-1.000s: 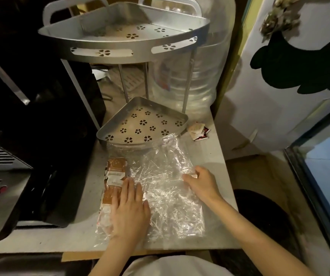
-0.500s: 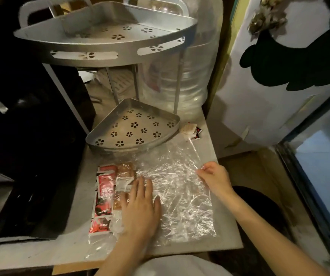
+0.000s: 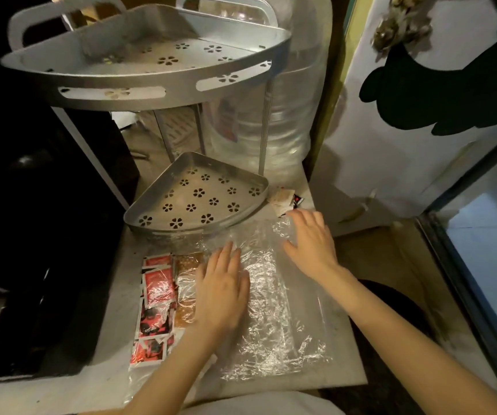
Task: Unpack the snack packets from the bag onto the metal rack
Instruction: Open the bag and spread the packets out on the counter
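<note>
Left hand (image 3: 221, 290) lies flat, fingers spread, pressing the crinkled clear plastic bag (image 3: 274, 310) on the grey table (image 3: 343, 369); it grips nothing. Right hand (image 3: 311, 241), open and palm down, rests at the bag's far right edge, holding nothing. The red and brown foil snack packets (image 3: 159, 298) lie just left of the left hand, the nearer one, in a row running away from the person, apparently still under film. The silver perforated two-tier metal rack (image 3: 199, 202) stands beyond, bare. Half a second ago the right hand pinched the bag's edge nearer the person.
</note>
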`<state>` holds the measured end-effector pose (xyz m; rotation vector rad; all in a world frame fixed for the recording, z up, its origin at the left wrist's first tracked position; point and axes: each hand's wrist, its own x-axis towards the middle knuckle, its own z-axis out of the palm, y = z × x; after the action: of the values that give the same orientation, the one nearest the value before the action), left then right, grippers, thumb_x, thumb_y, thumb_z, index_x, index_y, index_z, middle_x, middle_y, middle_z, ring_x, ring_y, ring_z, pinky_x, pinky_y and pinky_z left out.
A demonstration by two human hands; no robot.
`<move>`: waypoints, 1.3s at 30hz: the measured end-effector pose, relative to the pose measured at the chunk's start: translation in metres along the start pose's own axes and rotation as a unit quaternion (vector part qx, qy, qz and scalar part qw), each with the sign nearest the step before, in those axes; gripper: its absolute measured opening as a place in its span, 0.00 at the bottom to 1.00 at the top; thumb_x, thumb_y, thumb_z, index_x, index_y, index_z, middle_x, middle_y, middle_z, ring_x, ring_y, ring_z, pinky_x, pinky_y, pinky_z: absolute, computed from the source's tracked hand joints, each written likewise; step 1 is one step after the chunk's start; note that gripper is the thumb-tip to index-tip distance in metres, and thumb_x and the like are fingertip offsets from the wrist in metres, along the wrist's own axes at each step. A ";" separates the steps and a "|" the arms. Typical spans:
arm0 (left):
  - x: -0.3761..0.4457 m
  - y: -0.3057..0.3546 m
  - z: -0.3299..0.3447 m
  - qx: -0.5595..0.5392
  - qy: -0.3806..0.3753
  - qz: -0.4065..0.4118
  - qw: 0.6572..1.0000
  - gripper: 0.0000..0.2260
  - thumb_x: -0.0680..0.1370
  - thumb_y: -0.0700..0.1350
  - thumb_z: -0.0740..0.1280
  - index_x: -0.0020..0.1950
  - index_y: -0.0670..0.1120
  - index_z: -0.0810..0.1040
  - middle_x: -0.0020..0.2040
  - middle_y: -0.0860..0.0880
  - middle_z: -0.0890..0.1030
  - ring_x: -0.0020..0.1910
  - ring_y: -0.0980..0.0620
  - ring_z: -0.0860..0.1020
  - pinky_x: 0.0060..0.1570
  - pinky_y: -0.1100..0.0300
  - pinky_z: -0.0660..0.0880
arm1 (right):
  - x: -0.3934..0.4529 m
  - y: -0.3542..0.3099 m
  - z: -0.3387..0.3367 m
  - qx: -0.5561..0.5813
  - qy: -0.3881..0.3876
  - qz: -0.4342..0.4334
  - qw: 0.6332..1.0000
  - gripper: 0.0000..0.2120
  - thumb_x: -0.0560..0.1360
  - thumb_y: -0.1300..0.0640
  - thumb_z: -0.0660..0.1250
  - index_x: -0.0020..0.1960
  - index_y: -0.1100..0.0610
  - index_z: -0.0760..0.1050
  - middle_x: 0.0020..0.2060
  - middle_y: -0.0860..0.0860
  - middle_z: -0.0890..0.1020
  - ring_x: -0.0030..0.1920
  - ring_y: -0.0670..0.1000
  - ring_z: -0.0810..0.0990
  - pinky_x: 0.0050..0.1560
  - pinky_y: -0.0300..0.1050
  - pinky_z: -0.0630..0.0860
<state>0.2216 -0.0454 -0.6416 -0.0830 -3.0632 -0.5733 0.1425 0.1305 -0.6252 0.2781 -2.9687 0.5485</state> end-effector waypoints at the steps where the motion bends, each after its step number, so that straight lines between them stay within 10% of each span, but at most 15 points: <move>1: 0.009 0.001 0.003 0.001 -0.001 0.019 1.000 0.23 0.80 0.53 0.45 0.74 0.51 0.46 0.77 0.52 0.48 0.75 0.53 0.45 0.71 0.53 0.41 | 0.007 -0.004 0.002 0.001 -0.009 -0.033 0.999 0.24 0.73 0.58 0.64 0.68 0.57 0.65 0.66 0.53 0.71 0.66 0.53 0.65 0.65 0.47 0.64; 14: 0.043 -0.004 0.046 0.053 -0.066 0.026 0.996 0.25 0.77 0.59 0.31 0.71 0.50 0.30 0.74 0.50 0.32 0.71 0.52 0.28 0.69 0.50 0.30 | 0.039 -0.017 0.023 -0.086 -0.057 -0.070 0.992 0.15 0.76 0.58 0.61 0.62 0.58 0.71 0.60 0.55 0.77 0.61 0.56 0.73 0.61 0.52 0.66; 30: 0.047 -0.010 0.052 0.041 -0.060 0.031 0.997 0.27 0.75 0.60 0.29 0.72 0.51 0.34 0.75 0.52 0.36 0.73 0.53 0.33 0.68 0.51 0.28 | 0.033 0.032 -0.008 0.186 0.058 0.063 0.979 0.03 0.73 0.60 0.67 0.46 0.59 0.79 0.47 0.54 0.78 0.50 0.53 0.73 0.47 0.42 0.67; 35: 0.046 -0.010 0.051 0.045 -0.054 0.039 0.997 0.26 0.76 0.60 0.32 0.72 0.51 0.34 0.74 0.50 0.35 0.73 0.52 0.33 0.69 0.50 0.29 | 0.027 0.041 -0.020 0.401 0.078 0.200 0.891 0.01 0.73 0.60 0.67 0.44 0.56 0.78 0.42 0.54 0.77 0.42 0.50 0.75 0.43 0.39 0.71; 39: 0.044 -0.009 0.049 0.073 -0.033 0.053 0.995 0.25 0.78 0.58 0.35 0.73 0.52 0.37 0.75 0.49 0.38 0.73 0.51 0.35 0.69 0.48 0.30 | 0.019 0.050 -0.028 0.609 0.052 0.325 0.722 0.06 0.77 0.59 0.61 0.42 0.56 0.73 0.32 0.52 0.74 0.33 0.50 0.72 0.35 0.42 0.72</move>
<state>0.1768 -0.0336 -0.6893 -0.2633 -3.1288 -0.3460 0.1157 0.1831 -0.6135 -0.7255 -1.9868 2.3872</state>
